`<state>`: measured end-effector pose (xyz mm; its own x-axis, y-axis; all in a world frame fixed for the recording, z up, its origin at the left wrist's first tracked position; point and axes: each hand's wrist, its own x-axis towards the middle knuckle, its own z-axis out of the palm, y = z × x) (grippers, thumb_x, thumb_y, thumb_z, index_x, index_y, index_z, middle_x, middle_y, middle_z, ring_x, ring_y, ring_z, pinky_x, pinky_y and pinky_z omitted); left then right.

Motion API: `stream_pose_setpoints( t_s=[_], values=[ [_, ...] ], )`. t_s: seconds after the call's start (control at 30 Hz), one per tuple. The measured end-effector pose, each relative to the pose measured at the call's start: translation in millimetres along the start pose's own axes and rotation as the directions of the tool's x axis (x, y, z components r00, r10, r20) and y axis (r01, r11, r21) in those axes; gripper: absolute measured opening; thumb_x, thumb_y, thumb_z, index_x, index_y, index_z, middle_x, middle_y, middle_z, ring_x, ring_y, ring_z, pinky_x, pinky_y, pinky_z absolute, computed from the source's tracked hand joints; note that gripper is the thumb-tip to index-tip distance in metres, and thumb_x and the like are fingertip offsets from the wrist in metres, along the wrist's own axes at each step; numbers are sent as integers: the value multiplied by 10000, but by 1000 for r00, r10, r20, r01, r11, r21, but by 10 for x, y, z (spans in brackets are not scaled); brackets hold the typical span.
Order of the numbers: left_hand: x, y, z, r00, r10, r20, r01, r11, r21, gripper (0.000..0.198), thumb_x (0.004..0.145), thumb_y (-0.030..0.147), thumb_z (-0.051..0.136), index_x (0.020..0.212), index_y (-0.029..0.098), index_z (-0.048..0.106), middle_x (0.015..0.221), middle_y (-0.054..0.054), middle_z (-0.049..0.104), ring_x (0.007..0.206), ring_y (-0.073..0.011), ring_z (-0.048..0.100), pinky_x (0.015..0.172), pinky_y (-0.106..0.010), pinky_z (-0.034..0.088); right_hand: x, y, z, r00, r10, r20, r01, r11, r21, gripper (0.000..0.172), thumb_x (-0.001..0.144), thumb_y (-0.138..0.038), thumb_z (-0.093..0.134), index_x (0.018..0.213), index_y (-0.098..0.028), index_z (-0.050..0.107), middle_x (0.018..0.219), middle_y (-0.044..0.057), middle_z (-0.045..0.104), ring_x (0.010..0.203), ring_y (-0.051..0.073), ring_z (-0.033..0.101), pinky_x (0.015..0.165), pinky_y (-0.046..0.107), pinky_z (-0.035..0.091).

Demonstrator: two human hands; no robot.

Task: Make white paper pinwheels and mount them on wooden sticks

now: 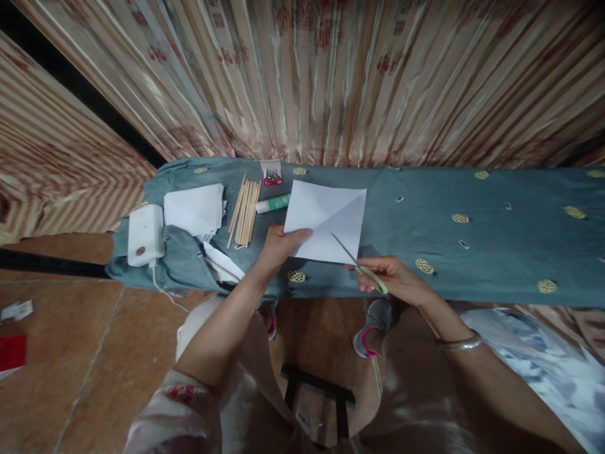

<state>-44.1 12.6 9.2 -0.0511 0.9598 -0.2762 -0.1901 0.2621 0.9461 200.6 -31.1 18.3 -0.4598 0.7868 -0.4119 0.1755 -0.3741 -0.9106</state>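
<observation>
My left hand (278,246) pinches the near left corner of a white square sheet of paper (326,217) with a diagonal crease, held over the blue-grey cloth-covered table (496,233). My right hand (394,277) grips a pair of scissors (362,265) with pale green handles. The blades point up and left onto the paper's lower edge.
To the left lie a stack of white paper (193,208), a bundle of wooden sticks (244,211), a glue stick (273,203), a small box of pins (271,173) and a white power bank (145,234) with a cable. A striped curtain hangs behind the table. My shoes rest on the tiled floor below.
</observation>
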Motion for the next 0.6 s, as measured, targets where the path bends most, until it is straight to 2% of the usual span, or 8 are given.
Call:
stream_pose_setpoints(
  t_s=[0.27, 0.6],
  values=[
    [-3, -24, 3, 1000, -14, 22, 14, 1000, 1, 264, 492, 302, 840, 653, 132, 718, 613, -25, 661, 534, -130, 555, 512, -259, 408, -2, -32, 26, 1000, 5, -6, -5, 1000, -29, 519, 617, -569, 794, 901, -138, 740, 605, -7, 615, 502, 74, 508, 502, 226, 464],
    [-24, -11, 18, 999, -38, 26, 38, 999, -4, 254, 493, 300, 847, 638, 133, 722, 609, -29, 669, 532, -126, 555, 500, -249, 411, -8, -45, 23, 1000, 5, -7, -5, 1000, -26, 499, 604, -591, 793, 772, -129, 705, 600, 2, 621, 503, 72, 513, 502, 222, 454]
  ],
)
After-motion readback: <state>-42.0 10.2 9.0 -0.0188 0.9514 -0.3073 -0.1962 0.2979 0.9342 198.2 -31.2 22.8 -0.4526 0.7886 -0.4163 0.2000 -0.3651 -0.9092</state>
